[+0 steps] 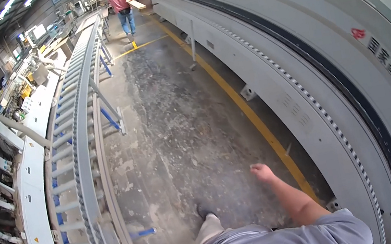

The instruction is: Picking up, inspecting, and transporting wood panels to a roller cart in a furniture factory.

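Observation:
My right hand (261, 171) hangs out over the concrete floor (180, 124) at the end of a bent forearm. Its fingers are curled in and nothing shows in them. The hand touches nothing; the yellow floor line (240, 98) and the long grey machine (273, 93) lie to its right. My left hand does not show. One dark shoe (204, 210) is set on the floor below me.
A roller conveyor (86, 140) with blue-braced legs runs along the left, beside white machine panels (38, 215). Far ahead in the aisle, a person (119, 3) in a red shirt carries a pale board (136, 4). A small foot (247, 92) juts from the right-hand machine.

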Demonstrator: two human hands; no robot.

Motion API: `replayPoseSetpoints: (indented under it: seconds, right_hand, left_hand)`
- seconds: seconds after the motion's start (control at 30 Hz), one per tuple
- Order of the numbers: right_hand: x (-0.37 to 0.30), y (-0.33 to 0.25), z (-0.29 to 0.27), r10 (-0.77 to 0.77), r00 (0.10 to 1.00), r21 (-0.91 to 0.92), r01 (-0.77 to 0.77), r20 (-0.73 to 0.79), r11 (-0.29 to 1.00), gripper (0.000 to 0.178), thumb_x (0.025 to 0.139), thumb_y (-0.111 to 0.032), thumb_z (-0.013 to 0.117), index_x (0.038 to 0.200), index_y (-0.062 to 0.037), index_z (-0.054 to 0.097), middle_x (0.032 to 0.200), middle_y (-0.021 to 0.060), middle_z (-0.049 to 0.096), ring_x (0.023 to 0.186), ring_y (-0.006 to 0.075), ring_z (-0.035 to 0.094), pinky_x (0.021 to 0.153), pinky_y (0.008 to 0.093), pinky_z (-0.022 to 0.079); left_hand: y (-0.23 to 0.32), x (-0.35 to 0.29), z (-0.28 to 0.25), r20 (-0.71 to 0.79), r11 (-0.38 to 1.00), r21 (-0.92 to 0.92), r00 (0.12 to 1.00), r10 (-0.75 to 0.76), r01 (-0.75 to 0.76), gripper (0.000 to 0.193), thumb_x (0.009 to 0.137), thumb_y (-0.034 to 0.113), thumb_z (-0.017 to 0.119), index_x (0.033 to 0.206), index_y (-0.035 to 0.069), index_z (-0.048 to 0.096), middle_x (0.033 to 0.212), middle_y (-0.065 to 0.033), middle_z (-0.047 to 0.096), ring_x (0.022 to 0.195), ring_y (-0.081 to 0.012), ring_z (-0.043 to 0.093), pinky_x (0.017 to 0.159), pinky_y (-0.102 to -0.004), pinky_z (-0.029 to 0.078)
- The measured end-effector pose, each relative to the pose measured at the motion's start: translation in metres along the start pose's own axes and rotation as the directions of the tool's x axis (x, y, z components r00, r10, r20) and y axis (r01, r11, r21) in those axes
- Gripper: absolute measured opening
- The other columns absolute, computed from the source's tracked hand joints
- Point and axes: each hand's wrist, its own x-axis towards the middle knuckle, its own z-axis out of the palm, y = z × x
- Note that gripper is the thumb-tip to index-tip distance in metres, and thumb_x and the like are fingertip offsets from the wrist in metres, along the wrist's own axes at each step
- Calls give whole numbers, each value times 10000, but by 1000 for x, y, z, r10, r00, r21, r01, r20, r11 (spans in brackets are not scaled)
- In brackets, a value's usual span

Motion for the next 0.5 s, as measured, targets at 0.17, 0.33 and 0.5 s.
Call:
replayPoseSetpoints:
  seconds: [0.17, 0.33, 0.5]
  right_hand:
    - [61, 44, 60, 263, 946, -158, -235, 189, 959, 251, 813, -258, 575, 861, -32, 672, 746, 95, 654, 691, 156, 592, 665, 325, 486]
    - [105, 138, 128, -103, 886, -252, 238, 451, 938, 223, 814, -295, 554, 769, -94, 641, 735, 115, 621, 658, 278, 600, 591, 404, 489]
    - [237, 199, 161, -360, 618, 46, 463, 699, 885, 147, 763, -210, 576, 652, -115, 557, 627, 78, 555, 574, 240, 571, 489, 386, 449]
  left_hand:
    - [58, 173, -138, 179, 872, -318, 927, -330, 372, 318, 871, 321, 529, 1035, 68, 630, 807, -54, 641, 722, -159, 573, 647, -352, 453]
    - [74, 377, -273, 16, 831, -513, 971, -240, 214, 320, 870, 314, 559, 1048, 55, 616, 835, -47, 627, 709, -142, 561, 623, -300, 444]
    - [166, 595, -407, -233, 825, -565, 959, -163, 3, 348, 863, 317, 569, 1050, 28, 623, 889, -97, 639, 705, -163, 587, 642, -325, 480]
